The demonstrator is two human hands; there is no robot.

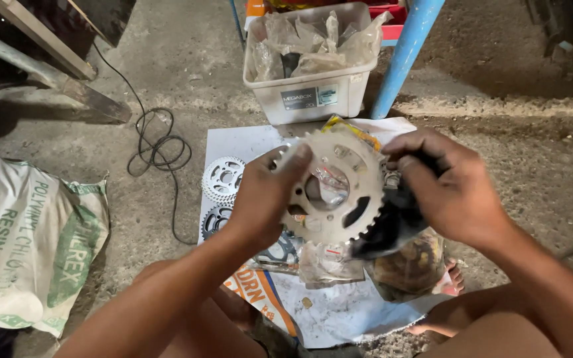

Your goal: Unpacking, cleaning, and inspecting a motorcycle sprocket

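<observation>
Big silver sprocket (333,189) sits mid-frame, left hand (266,195) pinching its toothed rim, right hand (449,189) curled around a black rag (392,229). I'd grip by the rim, wiping teeth slowly. Spare sprockets (222,179) lie left-center.

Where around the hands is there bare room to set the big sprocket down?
Free: the white sheet between the plastic bin and the small sprockets, and its near edge by the foot; also concrete beyond the right hand. Crowded: under the large sprocket and left hand, with bagged parts.
</observation>
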